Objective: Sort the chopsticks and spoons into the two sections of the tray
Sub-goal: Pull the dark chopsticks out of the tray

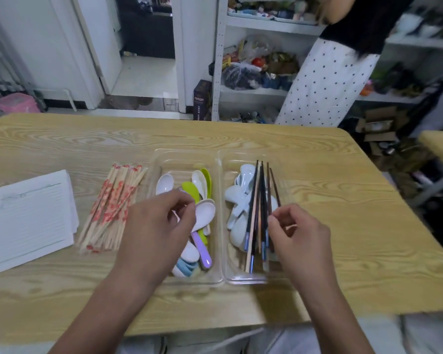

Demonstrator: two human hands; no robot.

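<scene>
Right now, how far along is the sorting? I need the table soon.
Partly done: the left section of the clear plastic tray holds only mixed-colour spoons. In hand: left hand at a white plastic spoon, right hand at the dark chopsticks. Left: white spoons lie under them in the right section; red-printed wooden chopsticks wait on the table.

Lined paper sheets (31, 215) lie on the wood-grain surface (317, 154) well left of the fingers (187, 210); beyond them, a person (327, 80) in a polka-dot skirt stands by cluttered white shelves (253, 91)

Clear glossy plastic tray (221, 200) — wood-grain table (317, 154).
</scene>
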